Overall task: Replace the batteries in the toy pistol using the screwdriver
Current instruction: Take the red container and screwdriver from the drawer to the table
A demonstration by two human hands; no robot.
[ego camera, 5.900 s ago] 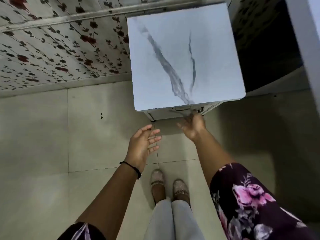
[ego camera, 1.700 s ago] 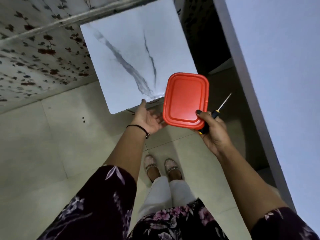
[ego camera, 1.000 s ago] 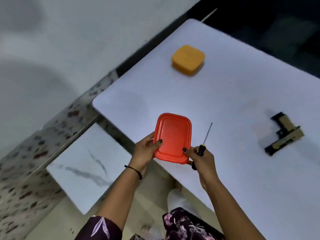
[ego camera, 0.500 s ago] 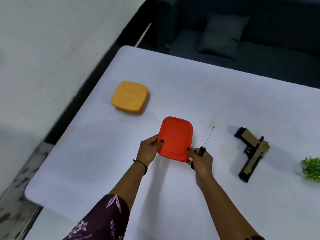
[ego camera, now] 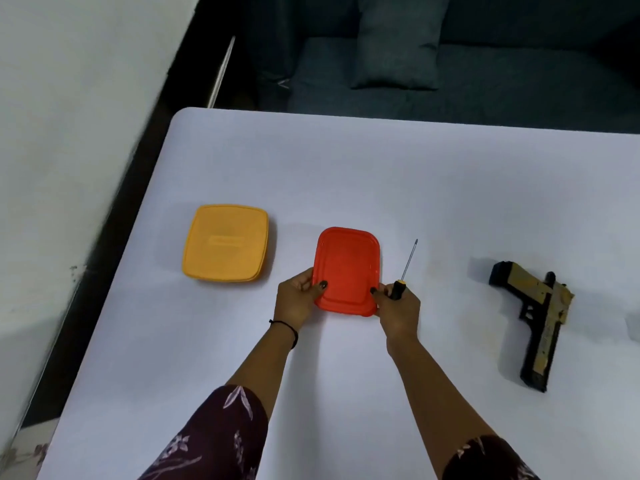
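Head view: the left hand [ego camera: 298,301] pinches the red box [ego camera: 346,268] at its 8 o'clock corner. The right hand [ego camera: 398,310] pinches the 4 o'clock corner and also grips the screwdriver [ego camera: 407,268], its shaft pointing to 12. The toy pistol [ego camera: 540,313] lies on the white table [ego camera: 346,168] at the red box's 3 o'clock, well apart. An orange box [ego camera: 227,242] sits at 9.

Open table [ego camera: 346,168] fills the upper middle and lower right; yellow box [ego camera: 225,243] left, red box [ego camera: 346,268] centre, pistol [ego camera: 535,313] right obstruct.
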